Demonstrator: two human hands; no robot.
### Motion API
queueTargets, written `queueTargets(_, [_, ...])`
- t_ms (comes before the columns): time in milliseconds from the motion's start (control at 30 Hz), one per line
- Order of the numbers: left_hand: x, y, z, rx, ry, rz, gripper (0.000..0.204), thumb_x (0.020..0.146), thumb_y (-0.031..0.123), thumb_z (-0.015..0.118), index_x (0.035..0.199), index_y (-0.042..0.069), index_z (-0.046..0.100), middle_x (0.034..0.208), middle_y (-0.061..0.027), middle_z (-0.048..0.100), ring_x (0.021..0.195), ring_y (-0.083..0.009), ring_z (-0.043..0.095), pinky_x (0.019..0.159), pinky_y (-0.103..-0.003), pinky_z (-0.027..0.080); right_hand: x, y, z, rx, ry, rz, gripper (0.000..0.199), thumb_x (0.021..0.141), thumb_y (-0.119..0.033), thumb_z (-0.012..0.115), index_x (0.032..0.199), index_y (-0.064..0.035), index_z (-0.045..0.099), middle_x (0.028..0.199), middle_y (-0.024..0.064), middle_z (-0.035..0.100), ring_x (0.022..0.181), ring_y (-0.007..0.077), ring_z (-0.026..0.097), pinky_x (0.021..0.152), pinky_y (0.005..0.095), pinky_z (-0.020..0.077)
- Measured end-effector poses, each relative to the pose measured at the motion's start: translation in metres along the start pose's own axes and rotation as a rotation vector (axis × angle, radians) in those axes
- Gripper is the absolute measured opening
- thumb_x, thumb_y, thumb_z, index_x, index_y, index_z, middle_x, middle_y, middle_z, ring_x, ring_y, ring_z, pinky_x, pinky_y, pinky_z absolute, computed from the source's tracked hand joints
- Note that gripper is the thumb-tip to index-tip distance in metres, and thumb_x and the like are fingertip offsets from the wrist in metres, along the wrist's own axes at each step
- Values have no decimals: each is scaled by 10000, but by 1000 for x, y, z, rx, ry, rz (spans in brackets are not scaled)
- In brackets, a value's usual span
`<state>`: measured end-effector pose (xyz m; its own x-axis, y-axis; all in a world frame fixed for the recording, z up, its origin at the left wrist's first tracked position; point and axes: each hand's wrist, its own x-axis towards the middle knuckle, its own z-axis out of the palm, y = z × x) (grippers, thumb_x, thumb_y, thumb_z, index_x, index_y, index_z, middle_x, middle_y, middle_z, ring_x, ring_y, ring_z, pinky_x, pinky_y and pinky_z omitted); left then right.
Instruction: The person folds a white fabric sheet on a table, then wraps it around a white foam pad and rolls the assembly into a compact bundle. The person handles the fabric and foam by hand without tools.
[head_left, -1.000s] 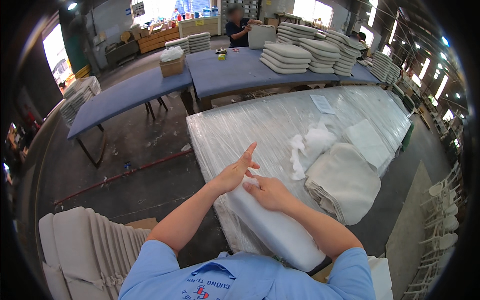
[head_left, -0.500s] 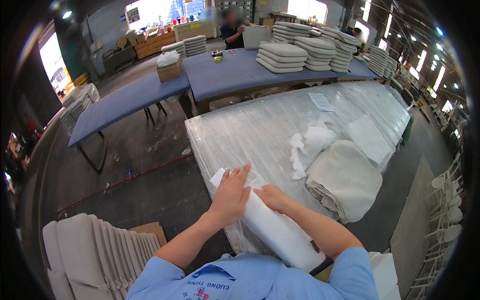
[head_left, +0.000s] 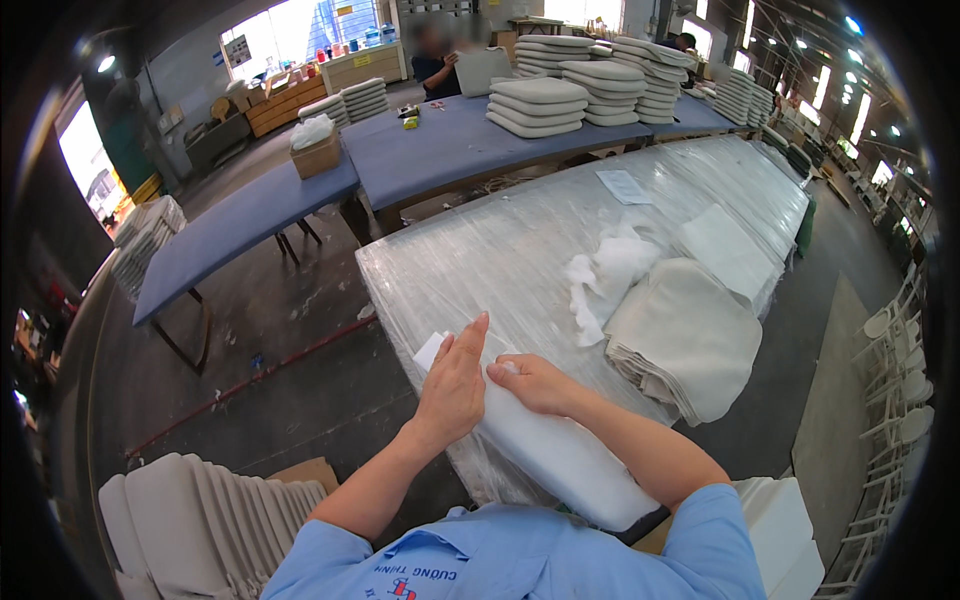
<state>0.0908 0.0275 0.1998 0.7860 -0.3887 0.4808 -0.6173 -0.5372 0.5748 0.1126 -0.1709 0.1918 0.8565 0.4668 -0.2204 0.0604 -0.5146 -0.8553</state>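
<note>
A long white piece of soft wadding (head_left: pixel 565 465) lies at the near end of the film-covered table (head_left: pixel 470 260), running from below my hands toward my body. My left hand (head_left: pixel 455 385) is on its far left end, tilted onto its edge, fingers stretched out. A flat white corner (head_left: pixel 430 348) sticks out beyond that hand. Close beside it, my right hand (head_left: pixel 535 384) has its fingers curled in on the wadding, with a bit of white showing at the thumb. To the right are a loose torn clump of wadding (head_left: pixel 612 270) and a stack of beige covers (head_left: pixel 685 335).
Blue-topped tables (head_left: pixel 430 150) stand beyond, bearing stacked seat pads (head_left: pixel 538 105) and a cardboard box (head_left: pixel 316 155). Another person (head_left: pixel 435 70) handles a pad there. Grey cushions (head_left: pixel 200 520) line up at lower left; white chair frames (head_left: pixel 890 400) stand at right.
My left hand has turned from lying flatter to a more edge-on tilt. My right hand has rolled, bringing its thumb and a bit of white into sight. The whole view has shifted slightly.
</note>
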Motion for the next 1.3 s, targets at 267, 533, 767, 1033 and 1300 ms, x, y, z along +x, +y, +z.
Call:
queueTargets(267, [1,2,-1,129,-91,-18,653,969,115,589,1583,17,391,1354,-198,650,1334,-360,580,1226,-557,291,15,24,15,440,-25,162,452,1108,-372,479,1199,-13,739,1011,91,754,899,142,667,790,342,527])
queueTargets(533, [-11,24,14,228,-204,128,492,988,195,608,1451,33,577,1108,-145,751,1183,-355,664,1180,-544,358,-10,98,36,184,47,413,346,1075,-345,559,1053,-55,747,887,65,718,789,144,655,681,337,530])
queueTargets(767, [1,30,16,278,-296,86,412,1004,226,582,1370,50,656,918,-122,740,1092,-327,686,1116,-536,397,-79,61,-34,388,-85,284,368,1077,-424,543,1130,-100,710,947,39,697,800,128,641,624,298,518])
queueTargets(1033, [5,36,21,290,-197,197,437,993,230,602,1392,53,632,1067,-183,725,1174,-363,651,1156,-541,365,-118,16,-8,-1,12,192,482,1082,-448,486,1059,-27,719,999,235,725,965,393,687,853,474,513])
queueTargets(1300, [-17,76,42,177,-388,272,511,978,247,642,1447,54,583,1266,-147,692,1266,-361,603,1192,-561,318,-115,117,16,-85,101,255,437,1068,-415,525,1061,-36,740,950,210,741,919,335,706,828,448,528])
